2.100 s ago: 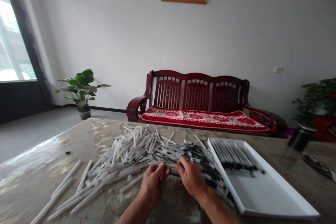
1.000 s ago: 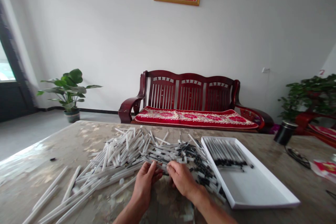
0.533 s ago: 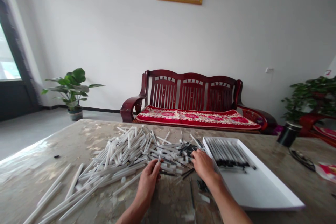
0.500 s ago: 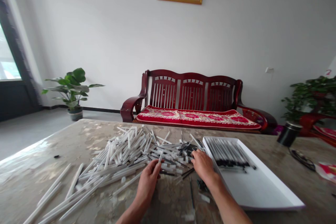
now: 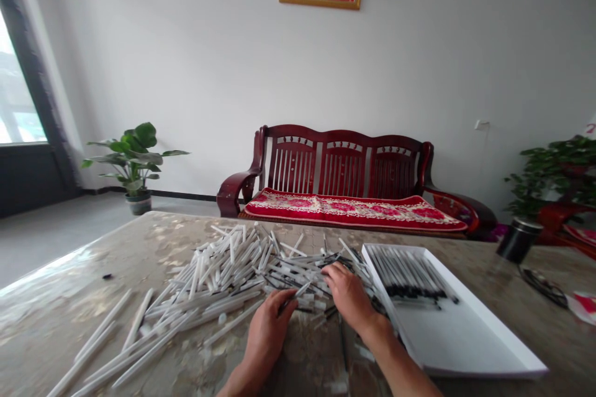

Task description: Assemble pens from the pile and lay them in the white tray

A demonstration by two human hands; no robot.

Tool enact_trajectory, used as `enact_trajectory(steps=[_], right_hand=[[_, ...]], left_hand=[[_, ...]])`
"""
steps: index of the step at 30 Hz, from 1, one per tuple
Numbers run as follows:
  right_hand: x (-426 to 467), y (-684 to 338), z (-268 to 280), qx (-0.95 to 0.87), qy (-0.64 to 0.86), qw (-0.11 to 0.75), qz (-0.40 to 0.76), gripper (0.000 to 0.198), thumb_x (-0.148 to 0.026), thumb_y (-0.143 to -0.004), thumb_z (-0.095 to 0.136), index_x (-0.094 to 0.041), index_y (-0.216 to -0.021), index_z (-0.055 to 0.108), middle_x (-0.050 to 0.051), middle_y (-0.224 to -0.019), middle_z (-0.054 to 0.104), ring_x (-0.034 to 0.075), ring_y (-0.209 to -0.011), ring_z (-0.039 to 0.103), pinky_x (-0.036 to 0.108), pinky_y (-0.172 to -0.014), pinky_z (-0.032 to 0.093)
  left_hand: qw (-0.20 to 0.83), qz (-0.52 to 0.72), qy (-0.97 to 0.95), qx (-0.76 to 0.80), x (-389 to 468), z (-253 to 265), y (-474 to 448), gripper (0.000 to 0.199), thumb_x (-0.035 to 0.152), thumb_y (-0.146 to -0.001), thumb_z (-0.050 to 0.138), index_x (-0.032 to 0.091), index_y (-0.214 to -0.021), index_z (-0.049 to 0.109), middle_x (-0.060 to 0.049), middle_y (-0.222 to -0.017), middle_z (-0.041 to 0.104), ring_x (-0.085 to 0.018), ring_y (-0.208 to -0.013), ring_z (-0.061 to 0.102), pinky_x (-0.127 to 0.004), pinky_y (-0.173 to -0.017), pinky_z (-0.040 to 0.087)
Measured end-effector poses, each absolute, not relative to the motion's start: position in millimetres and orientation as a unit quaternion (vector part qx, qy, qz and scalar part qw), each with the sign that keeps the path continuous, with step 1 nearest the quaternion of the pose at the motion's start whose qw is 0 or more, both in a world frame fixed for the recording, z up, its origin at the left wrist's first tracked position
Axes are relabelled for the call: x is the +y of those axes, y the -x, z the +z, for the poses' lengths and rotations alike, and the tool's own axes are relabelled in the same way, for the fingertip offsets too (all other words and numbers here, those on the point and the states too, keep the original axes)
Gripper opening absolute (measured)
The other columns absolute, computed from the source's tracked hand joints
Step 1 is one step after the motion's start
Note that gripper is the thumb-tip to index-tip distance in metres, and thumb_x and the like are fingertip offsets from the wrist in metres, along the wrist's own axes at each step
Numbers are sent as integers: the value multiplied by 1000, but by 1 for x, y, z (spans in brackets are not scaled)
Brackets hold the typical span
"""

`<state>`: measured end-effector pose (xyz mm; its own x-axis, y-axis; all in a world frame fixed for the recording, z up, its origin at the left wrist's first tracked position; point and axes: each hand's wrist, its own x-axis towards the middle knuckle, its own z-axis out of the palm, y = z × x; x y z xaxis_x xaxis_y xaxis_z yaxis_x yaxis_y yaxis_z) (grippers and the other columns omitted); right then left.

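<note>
My left hand is closed around a pale pen barrel, whose end sticks out past the thumb to the upper right. Over the right part of a heap of pen parts, my right hand has its fingers bent together; what is at the fingertips is too small to make out. The heap mixes white translucent barrels with thin black pieces and small clear bits. To the right of my right hand stands a shallow white box, with a row of black-tipped pens in its far half.
Several long white barrels lie at the left of the patterned table. A black cylinder and a dark cable are at the right. Behind the table is a red wooden bench.
My right hand has moved left, further over the heap. The barrel in my left hand has tipped from nearly upright to slanting right. The view has shifted slightly.
</note>
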<state>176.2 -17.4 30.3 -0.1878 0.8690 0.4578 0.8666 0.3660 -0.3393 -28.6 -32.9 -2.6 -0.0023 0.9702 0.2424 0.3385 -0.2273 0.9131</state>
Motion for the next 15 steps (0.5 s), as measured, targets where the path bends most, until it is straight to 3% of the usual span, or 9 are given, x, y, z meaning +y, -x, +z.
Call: enact_trajectory(steps=[7, 15], right_hand=[[-25, -160, 30, -800, 478, 359, 40, 30, -6, -86, 53, -23, -103, 70, 4, -97, 68, 17, -90, 67, 26, -82, 52], [-22, -161, 22, -788, 469, 399, 4, 28, -5, -84, 55, -23, -99, 71, 4, -96, 69, 16, -88, 68, 25, -81, 53]], left_hand=[[327, 454, -635, 533, -33, 0, 31, 19, 28, -75, 65, 27, -89, 79, -4, -88, 75, -23, -84, 68, -27, -77, 46], [328, 448, -637, 535, -35, 4, 31, 21, 28, -75, 64, 28, -90, 79, -4, -89, 76, -23, -85, 68, -27, -76, 45]])
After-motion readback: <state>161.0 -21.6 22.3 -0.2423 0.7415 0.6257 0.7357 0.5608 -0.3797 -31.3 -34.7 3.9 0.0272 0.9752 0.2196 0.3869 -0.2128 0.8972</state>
